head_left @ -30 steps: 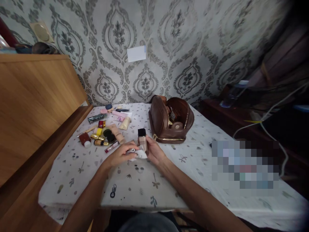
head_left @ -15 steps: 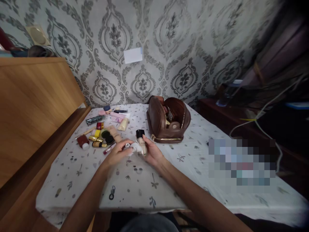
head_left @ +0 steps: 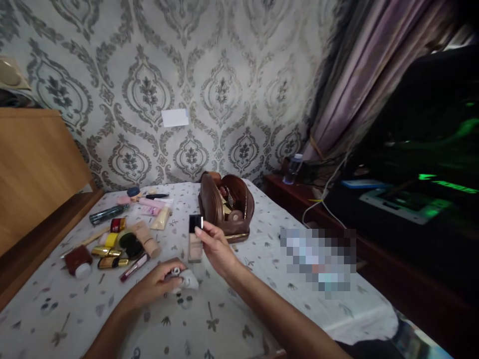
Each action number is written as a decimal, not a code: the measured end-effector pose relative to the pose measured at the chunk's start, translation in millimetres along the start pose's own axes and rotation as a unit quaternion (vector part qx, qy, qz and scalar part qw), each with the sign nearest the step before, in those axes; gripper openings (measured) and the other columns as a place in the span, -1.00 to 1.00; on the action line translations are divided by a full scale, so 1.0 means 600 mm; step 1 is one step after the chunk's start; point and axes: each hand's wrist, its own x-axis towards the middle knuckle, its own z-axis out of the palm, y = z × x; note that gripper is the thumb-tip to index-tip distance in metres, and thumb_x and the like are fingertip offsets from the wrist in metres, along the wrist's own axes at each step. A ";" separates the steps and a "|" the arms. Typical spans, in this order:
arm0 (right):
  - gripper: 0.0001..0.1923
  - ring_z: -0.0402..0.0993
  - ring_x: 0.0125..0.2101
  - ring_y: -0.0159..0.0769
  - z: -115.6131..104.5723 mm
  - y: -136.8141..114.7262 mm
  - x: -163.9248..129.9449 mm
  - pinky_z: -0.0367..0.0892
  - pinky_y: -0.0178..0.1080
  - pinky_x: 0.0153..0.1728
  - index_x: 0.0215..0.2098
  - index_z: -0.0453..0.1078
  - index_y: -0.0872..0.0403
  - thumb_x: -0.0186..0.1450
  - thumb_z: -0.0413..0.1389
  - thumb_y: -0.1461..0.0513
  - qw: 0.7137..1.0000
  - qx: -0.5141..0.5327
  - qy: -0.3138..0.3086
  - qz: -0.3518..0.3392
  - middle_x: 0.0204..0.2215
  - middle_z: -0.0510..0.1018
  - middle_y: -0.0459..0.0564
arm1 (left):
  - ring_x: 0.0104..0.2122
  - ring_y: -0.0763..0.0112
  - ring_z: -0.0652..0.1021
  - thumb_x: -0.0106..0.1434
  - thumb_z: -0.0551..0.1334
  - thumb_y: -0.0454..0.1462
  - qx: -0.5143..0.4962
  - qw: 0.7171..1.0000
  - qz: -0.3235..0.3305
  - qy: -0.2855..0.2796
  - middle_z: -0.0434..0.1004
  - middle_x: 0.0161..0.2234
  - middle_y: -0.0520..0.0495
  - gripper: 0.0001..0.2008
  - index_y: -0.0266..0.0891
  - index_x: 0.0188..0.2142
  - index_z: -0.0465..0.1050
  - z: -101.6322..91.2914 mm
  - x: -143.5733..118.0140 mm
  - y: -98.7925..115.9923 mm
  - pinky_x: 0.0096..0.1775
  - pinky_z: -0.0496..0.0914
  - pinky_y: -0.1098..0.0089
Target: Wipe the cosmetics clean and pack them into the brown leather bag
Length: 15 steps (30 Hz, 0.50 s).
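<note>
My right hand (head_left: 219, 248) grips a foundation bottle (head_left: 195, 247), squarish glass with beige contents and a black cap, held upright. To its lower left, my left hand (head_left: 159, 283) is closed on a crumpled white wipe (head_left: 187, 280). The wipe and the bottle are apart. Behind my right hand stands a brown makeup bag (head_left: 213, 207), unzipped, with some items inside that I cannot make out well. Left of my hands lie a lip gloss tube (head_left: 133, 268), a beige tube (head_left: 147, 239) and a round black compact (head_left: 130, 245).
More cosmetics spread over the left of the patterned tablecloth (head_left: 209, 319), among them a dark green tube (head_left: 109, 214) and a brown bottle (head_left: 78, 260). A wooden panel (head_left: 37, 174) borders the left. At right are a water bottle (head_left: 293, 169), a white cable (head_left: 329, 184) and a blurred-out patch.
The foundation bottle has come away from the wipe, lifted upright by my right hand. My left hand with the wipe is now lower and apart. The view has turned to the right.
</note>
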 end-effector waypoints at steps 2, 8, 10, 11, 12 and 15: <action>-0.70 0.46 -0.40 -0.34 -0.007 -0.047 0.004 0.35 -0.28 -0.27 -0.31 0.56 0.05 0.05 0.38 0.08 0.998 -0.052 0.007 -0.026 -0.42 0.60 -0.10 | -0.18 0.21 0.50 0.25 0.19 -0.10 0.002 1.000 0.001 -0.020 0.54 -0.24 -0.03 -0.76 -0.15 -0.22 0.52 0.001 0.003 0.011 -0.15 0.37 0.37; -0.76 0.42 -0.43 -0.38 -0.055 -0.208 0.065 0.29 -0.30 -0.35 -0.41 0.48 0.09 0.03 0.36 0.14 0.952 -0.261 0.070 -0.147 -0.46 0.56 -0.11 | -0.13 0.18 0.48 0.24 0.18 -0.03 0.013 1.000 -0.015 0.013 0.53 -0.18 -0.07 -0.70 -0.17 -0.20 0.48 0.011 0.013 -0.011 -0.03 0.34 0.31; -0.69 0.43 -0.41 -0.36 -0.076 -0.249 0.094 0.30 -0.28 -0.33 -0.33 0.45 0.08 -0.02 0.37 0.19 0.926 -0.331 0.070 -0.169 -0.44 0.55 -0.13 | -0.10 0.17 0.49 0.24 0.18 -0.04 0.008 1.000 -0.012 0.020 0.53 -0.16 -0.08 -0.70 -0.18 -0.19 0.49 0.014 0.017 -0.018 -0.01 0.34 0.31; -0.61 0.43 -0.42 -0.35 -0.086 -0.265 0.107 0.30 -0.28 -0.34 -0.24 0.44 0.06 -0.04 0.36 0.20 0.911 -0.372 0.066 -0.163 -0.46 0.54 -0.16 | -0.10 0.17 0.50 0.23 0.18 -0.05 0.007 1.000 -0.009 0.020 0.54 -0.17 -0.09 -0.71 -0.19 -0.21 0.49 0.015 0.018 -0.019 -0.03 0.36 0.32; -0.53 0.42 -0.42 -0.34 -0.094 -0.277 0.119 0.30 -0.28 -0.35 -0.15 0.42 0.05 -0.04 0.35 0.22 0.891 -0.421 0.057 -0.158 -0.46 0.52 -0.18 | -0.11 0.17 0.50 0.23 0.18 -0.07 0.008 1.000 -0.006 0.021 0.55 -0.18 -0.09 -0.72 -0.19 -0.21 0.50 0.017 0.019 -0.020 -0.04 0.37 0.33; -0.47 0.42 -0.39 -0.31 -0.110 -0.298 0.143 0.29 -0.28 -0.33 -0.02 0.42 0.05 0.01 0.28 0.27 0.779 -0.611 0.028 -0.138 -0.42 0.52 -0.17 | -0.15 0.19 0.53 0.23 0.18 -0.10 0.013 0.999 0.006 0.034 0.58 -0.23 -0.06 -0.75 -0.16 -0.22 0.53 0.019 0.022 -0.022 -0.09 0.42 0.37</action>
